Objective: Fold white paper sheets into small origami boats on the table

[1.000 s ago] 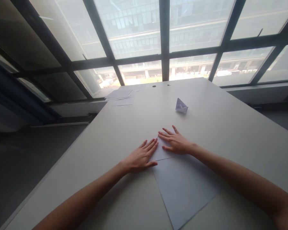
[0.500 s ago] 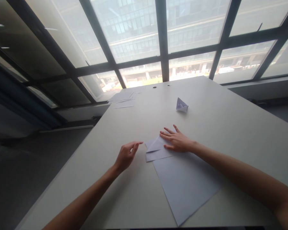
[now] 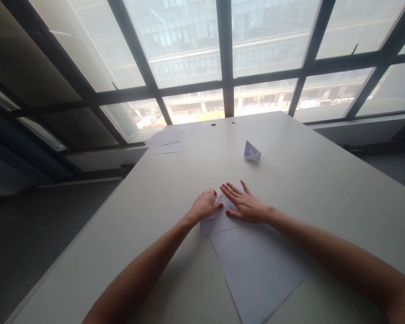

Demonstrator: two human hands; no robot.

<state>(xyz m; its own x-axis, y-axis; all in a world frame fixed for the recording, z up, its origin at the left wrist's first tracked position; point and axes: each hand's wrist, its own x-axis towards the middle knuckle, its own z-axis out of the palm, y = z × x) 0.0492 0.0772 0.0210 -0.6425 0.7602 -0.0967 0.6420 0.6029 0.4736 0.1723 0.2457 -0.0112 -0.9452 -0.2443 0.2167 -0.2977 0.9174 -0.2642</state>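
Note:
A folded piece of white paper (image 3: 222, 223) lies on the table in front of me, its upper part mostly covered by both hands. My right hand (image 3: 245, 206) presses flat on it with fingers spread. At its left side my left hand (image 3: 204, 206) is closed, thumb over the paper and fingers curled by the edge, pinching it. Beneath the folded piece, and reaching toward me, is a larger flat white sheet (image 3: 259, 270).
A small folded paper boat (image 3: 252, 154) stands beyond my right hand on the white table (image 3: 168, 184). Several loose sheets (image 3: 168, 140) lie at the far left corner. Large windows (image 3: 185, 45) rise behind the table.
My left hand has moved right, from beside the folded paper onto its left edge, and closed there. My right hand stays flat on the paper. The view has shifted slightly.

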